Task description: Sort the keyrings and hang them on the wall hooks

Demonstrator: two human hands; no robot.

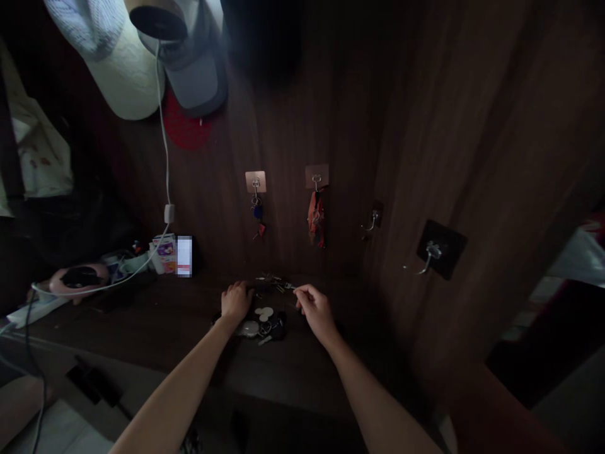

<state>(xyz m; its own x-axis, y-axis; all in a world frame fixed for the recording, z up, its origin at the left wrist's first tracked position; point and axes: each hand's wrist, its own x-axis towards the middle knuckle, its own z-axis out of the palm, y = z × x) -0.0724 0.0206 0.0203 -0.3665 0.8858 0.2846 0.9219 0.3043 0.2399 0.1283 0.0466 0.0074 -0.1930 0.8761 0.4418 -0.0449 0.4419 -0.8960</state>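
My left hand (pixel 236 302) rests on the dark wooden shelf, fingers apart and lying on its surface, with nothing visible in them. To its right, my right hand (pixel 316 310) pinches the end of a small metal key (pixel 290 287) between thumb and fingertips. More small keys (pixel 268 278) lie at the back of the shelf, near the wall. Between my hands are several pale round discs (pixel 265 313), like coins or tags. A bunch of keys (pixel 266 328) on a ring lies just in front of them, with a black fob (pixel 280 323).
Keys hang from two wall hooks, a blue-tagged set (pixel 257 211) and a red strap (pixel 316 217). Bare hooks (pixel 429 252) are on the right. A pink rounded object (pixel 78 279), small boxes (pixel 165 252) and a white cable (pixel 167 157) occupy the left; caps (pixel 193 82) hang above.
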